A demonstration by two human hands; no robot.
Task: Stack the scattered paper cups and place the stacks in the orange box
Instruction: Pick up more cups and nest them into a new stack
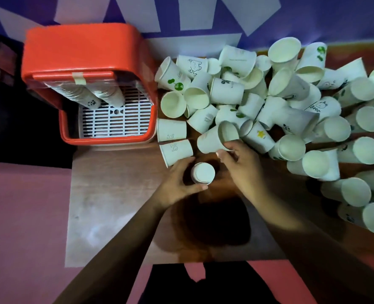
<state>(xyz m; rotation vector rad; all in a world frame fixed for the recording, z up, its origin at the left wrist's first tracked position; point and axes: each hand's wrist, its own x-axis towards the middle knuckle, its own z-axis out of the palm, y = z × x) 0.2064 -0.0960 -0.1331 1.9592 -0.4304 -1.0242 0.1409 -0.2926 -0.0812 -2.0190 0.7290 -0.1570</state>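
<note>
White paper cups (291, 88), thin-walled, should be light, springy and easily crushed: hold the side wall softly, not the rim. Nearest, the left-hand grip (179, 181) curls round a short nested stack of cups (203, 173) above the brown wooden table (115, 194). Just beyond, the right-hand grip (241, 159) pinches one loose cup (212, 139) near its mouth. The rest lie heaped right; far left, the orange plastic box (83, 47) holds two stacks (107, 95).

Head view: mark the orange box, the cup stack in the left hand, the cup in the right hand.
orange box (107, 139), head view, near rim.
cup stack (203, 172), head view, top end.
single cup (209, 141), head view, side wall.
</note>
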